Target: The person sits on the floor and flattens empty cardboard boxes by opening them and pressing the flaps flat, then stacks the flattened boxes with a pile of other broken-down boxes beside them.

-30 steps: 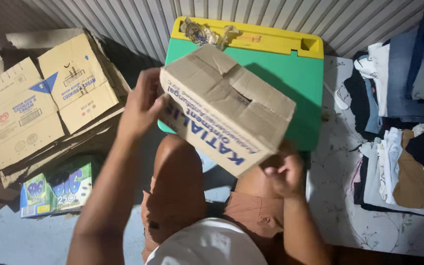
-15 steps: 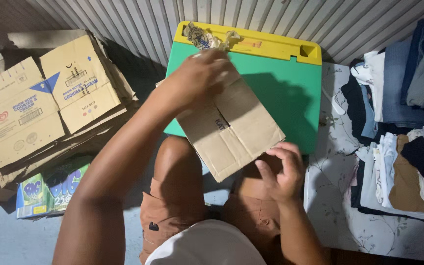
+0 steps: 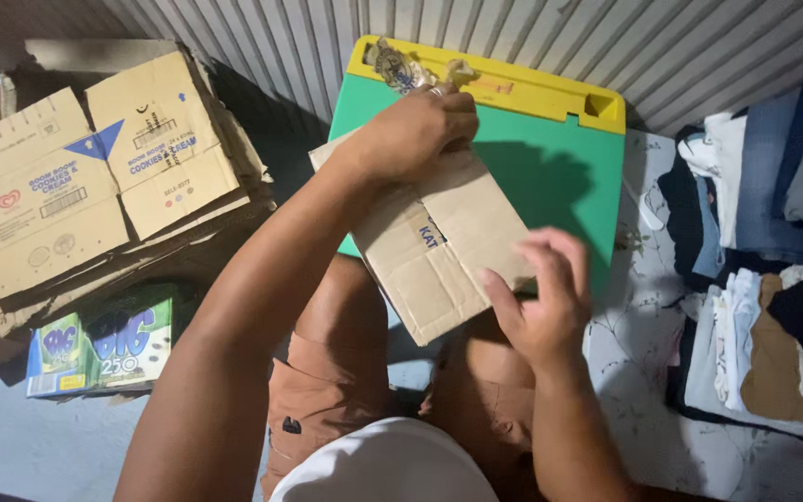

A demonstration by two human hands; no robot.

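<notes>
A: Pressing down on the far end of the flattened brown cardboard box (image 3: 439,244), the left hand (image 3: 413,133) is lying palm-down with its fingers (image 3: 453,104) curled over the far edge, gripping the card.

B: Item two, the right hand (image 3: 543,299)?

A: It is resting at the near right edge of the same flattened box, fingers (image 3: 559,253) loosely spread and half bent, thumb pointing toward the card. It is touching the edge; whether it is actually pinching it cannot be told.

B: Location of the box?

A: It is lying at a slant, its far part on the green plastic lap desk with a yellow top strip (image 3: 550,158), its near part overhanging the person's knees in rust-orange shorts (image 3: 327,390).

B: Anything on the yellow strip?

A: A crumpled scrap of paper wrapper (image 3: 392,67) is sitting at its left end, just beyond the left hand.

B: Surrounding stock?

A: To the left, a pile of flattened tan cartons with blue print (image 3: 85,177) is leaning by the corrugated metal wall (image 3: 532,37); below it, a green and blue printed carton (image 3: 104,344) is lying on the floor. To the right, stacks of folded clothes (image 3: 764,242) are sitting on a pale floral-patterned sheet (image 3: 643,372).
</notes>
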